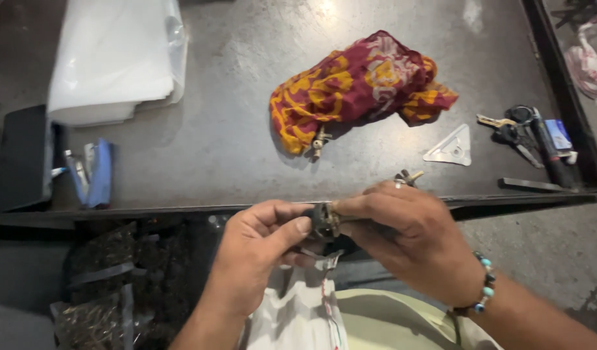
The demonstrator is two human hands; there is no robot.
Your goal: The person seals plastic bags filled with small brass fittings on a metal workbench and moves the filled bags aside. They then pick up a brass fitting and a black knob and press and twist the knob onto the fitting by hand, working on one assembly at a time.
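Dark metal table (pixel 246 149), wide, scuffed, cut off at the top and left edges. One stack of clear plastic sheets (pixel 113 58) at the far left corner, partly out of view. One crumpled red-and-yellow cloth (pixel 357 87) mid-table, covering part of a small brass fitting (pixel 319 141) at its lower edge. One dark flat case (pixel 23 159) at the left edge, beside a blue-handled tool (pixel 100 174). One bunch of keys (pixel 515 129) at right, near a white triangular plate (pixel 451 149).

Two hands at the near edge of the table, both over the lap. Left hand (pixel 259 249) with thumb and fingers pinching one small dark round metal part (pixel 324 220); right hand (pixel 402 233) closed on the same part from the other side, a beaded bracelet (pixel 485 291) at its wrist. Part mostly hidden by fingers, shape hard to make out. A second brass fitting (pixel 407 176) just behind the right knuckles, half hidden.
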